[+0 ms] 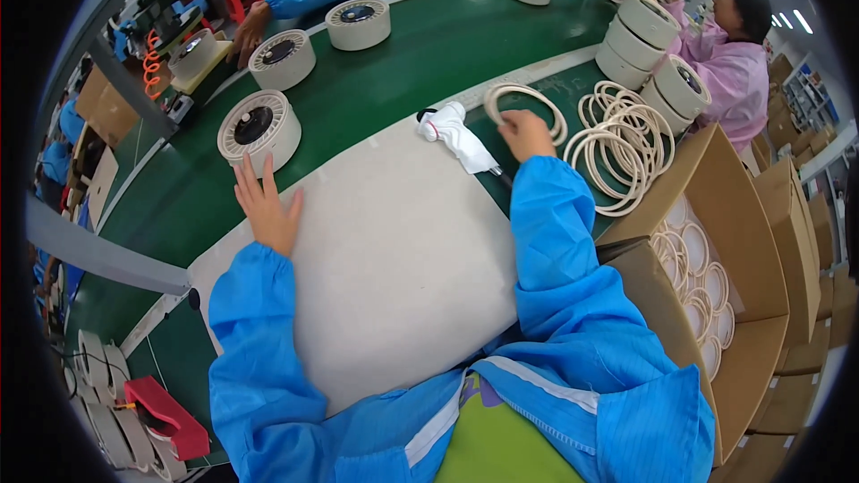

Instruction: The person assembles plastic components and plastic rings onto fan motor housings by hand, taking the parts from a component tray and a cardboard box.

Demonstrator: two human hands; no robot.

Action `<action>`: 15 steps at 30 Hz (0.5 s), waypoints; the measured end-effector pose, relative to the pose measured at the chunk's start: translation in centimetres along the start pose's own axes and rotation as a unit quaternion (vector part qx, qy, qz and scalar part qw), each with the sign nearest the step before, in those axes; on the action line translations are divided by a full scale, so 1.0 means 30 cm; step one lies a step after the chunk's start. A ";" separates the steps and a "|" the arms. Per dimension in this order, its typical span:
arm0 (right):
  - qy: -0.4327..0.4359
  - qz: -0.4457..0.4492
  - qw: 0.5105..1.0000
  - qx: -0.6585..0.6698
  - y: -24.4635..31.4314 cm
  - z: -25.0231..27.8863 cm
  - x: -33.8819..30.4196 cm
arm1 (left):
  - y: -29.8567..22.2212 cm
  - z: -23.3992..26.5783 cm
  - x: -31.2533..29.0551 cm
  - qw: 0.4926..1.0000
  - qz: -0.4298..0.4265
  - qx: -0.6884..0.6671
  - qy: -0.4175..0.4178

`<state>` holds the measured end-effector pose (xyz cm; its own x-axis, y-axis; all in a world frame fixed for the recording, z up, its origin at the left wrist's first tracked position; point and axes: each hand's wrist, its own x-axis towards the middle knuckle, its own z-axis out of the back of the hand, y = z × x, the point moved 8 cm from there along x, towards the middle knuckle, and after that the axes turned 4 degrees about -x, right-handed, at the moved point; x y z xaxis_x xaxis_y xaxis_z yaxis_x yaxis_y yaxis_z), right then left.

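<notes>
My left hand (268, 207) is open, its fingers spread and the fingertips at the near side of a round white slotted housing (284, 132) with a dark centre. Whether they press on it I cannot tell. My right hand (528, 136) is closed on the near left part of a few cream rings (548, 98), which overlap in a loose bundle. Just left of that hand lies a tool wrapped in white cloth (458, 139), with a metal tip towards me. A pale sheet (403, 259) covers the worktop between my forearms.
More housings (358, 25) sit along the green belt (420, 63). To the right are a pile of cream rings (626, 148), stacked housings (631, 40) and an open cardboard box (738, 259) holding rings. A grey metal post (107, 250) stands left. Co-workers sit across and at right.
</notes>
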<state>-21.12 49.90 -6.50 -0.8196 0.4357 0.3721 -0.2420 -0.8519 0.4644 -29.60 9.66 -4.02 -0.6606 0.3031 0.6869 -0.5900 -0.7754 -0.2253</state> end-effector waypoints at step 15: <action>0.095 -0.338 0.914 -0.201 -0.091 0.306 -0.238 | -0.051 0.077 -0.130 0.989 0.001 -0.099 0.110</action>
<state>-9.85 51.79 -3.04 -0.4777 0.8769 -0.0541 -0.8672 -0.4608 0.1889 -25.03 8.39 -4.76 -0.7334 0.4321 0.5248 -0.6541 -0.6590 -0.3713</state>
